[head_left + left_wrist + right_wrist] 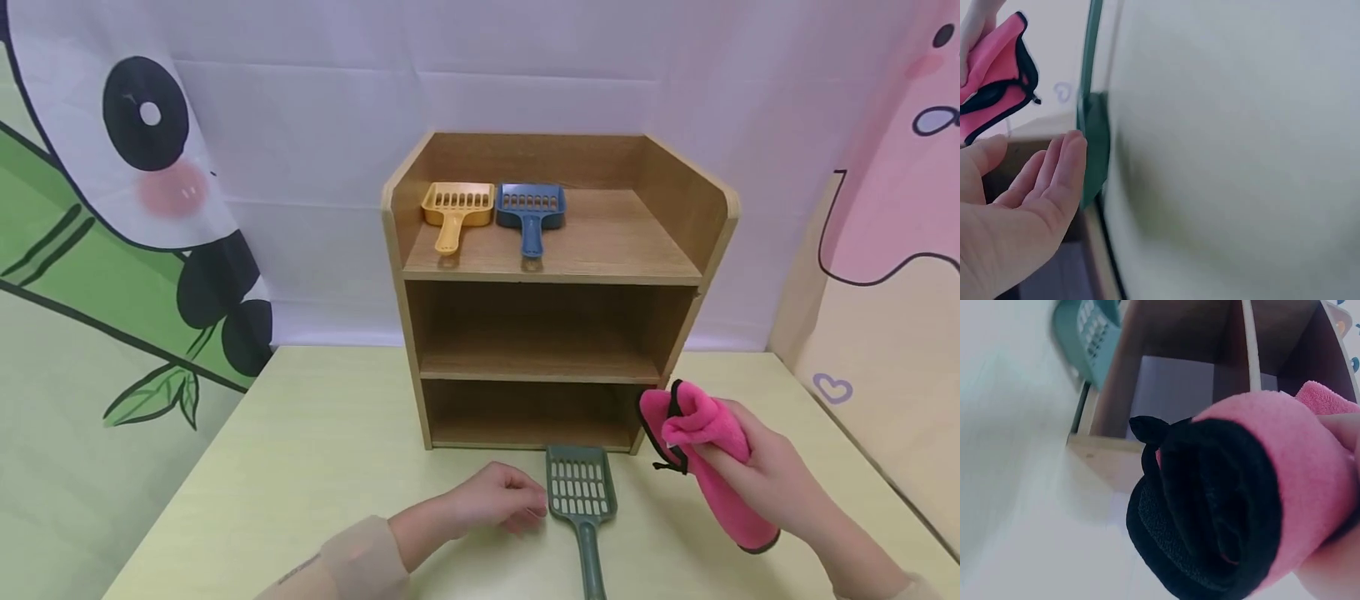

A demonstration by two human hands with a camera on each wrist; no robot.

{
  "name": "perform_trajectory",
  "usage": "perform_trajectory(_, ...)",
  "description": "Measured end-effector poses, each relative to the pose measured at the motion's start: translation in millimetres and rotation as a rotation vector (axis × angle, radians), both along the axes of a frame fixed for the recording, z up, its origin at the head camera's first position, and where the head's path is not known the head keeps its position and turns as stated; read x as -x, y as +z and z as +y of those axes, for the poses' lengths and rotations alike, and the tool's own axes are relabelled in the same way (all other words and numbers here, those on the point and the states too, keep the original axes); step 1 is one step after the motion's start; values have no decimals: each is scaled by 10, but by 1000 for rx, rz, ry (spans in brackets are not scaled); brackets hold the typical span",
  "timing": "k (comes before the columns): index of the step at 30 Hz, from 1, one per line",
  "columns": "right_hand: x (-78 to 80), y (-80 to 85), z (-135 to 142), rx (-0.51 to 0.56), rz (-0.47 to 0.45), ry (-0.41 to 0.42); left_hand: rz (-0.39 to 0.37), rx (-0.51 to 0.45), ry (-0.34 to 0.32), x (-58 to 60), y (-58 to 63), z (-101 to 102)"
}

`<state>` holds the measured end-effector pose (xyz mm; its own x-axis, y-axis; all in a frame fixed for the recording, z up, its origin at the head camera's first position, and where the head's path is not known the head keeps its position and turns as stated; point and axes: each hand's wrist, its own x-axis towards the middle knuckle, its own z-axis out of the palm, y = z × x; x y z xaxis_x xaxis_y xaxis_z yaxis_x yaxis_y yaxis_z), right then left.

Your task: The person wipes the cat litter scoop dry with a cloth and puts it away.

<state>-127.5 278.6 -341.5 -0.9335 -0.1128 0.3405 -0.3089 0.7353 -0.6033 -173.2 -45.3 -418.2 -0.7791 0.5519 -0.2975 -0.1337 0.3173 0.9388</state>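
My right hand point(776, 467) grips a bunched pink cloth with black edging point(723, 492), held up to the right of the shelf's lower corner. In the right wrist view, folds of the pink cloth point(1260, 469) and its black trim face the camera. My left hand point(491, 500) is low over the table, fingers loosely bent and holding nothing. Its fingertips are right at the left edge of a dark green litter scoop point(581, 483), which lies with its slotted head against the shelf's base and its handle toward me. The left wrist view shows the green scoop point(1094, 150) beside those fingers.
A wooden three-level shelf point(551, 275) stands at the back of the pale yellow table point(315, 467). On its top level lie a yellow litter scoop point(450, 221) and a blue litter scoop point(531, 221), side by side at the left. Behind hangs a cartoon-printed cloth backdrop point(315, 125).
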Motion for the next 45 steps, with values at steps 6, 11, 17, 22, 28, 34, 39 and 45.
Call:
perform_trajectory(6, -25, -19, 59, -45, 44, 5, -266, -78, 45, -143, -149, 185)
perform_trajectory(11, -29, -36, 52, -35, 81, 22, -384, -149, 83, -246, -244, 326)
perform_trajectory(17, -35, -76, 15, -33, 64, 24, -436, -200, 133, -337, -279, 458)
perform_trajectory(22, -45, -107, 1, -17, 87, 29, -448, -248, 189, -397, -294, 544)
perform_trajectory(28, -56, -157, -40, -9, 57, 31, -422, -263, 227, -457, -282, 542)
perform_trajectory(34, -53, -176, -49, -5, 57, 25, -335, -219, 242, -442, -222, 427)
perform_trajectory(39, -50, -200, -40, 12, 60, 42, -317, -247, 253, -405, -164, 300)
perform_trajectory(45, -53, -237, -34, 62, 34, 41, -311, -282, 276, -363, -86, 141)
